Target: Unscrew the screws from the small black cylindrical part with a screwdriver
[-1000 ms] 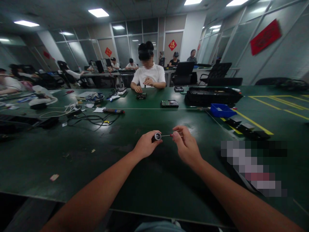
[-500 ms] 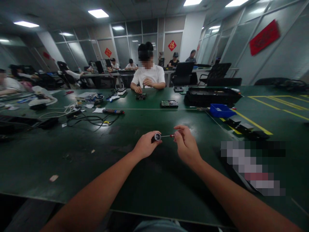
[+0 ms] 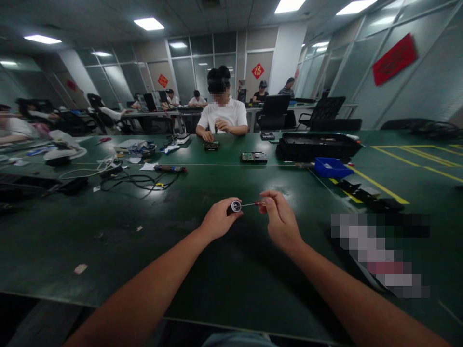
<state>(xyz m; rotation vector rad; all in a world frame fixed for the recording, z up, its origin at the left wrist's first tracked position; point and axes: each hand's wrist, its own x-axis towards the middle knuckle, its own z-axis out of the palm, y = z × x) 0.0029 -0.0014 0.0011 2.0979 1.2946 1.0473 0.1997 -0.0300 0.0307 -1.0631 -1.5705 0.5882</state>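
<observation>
My left hand (image 3: pixel 218 220) is closed round a small black cylinder with a silver end face (image 3: pixel 235 206), held just above the green table (image 3: pixel 152 250). My right hand (image 3: pixel 280 221) pinches a thin screwdriver with a red handle (image 3: pixel 257 204). Its metal shaft points left, and its tip meets the cylinder's silver face. Both hands hover over the middle of the table, close together.
A person in a white shirt (image 3: pixel 222 113) works on a circuit board (image 3: pixel 211 144) across the table. Another board (image 3: pixel 254 157), a blue bin (image 3: pixel 331 167), a black case (image 3: pixel 318 143) and tangled cables (image 3: pixel 133 180) lie farther back. Other people sit at desks behind.
Both hands and the tool stay almost still; the view has dropped slightly. The person opposite shifts their hands a little.
</observation>
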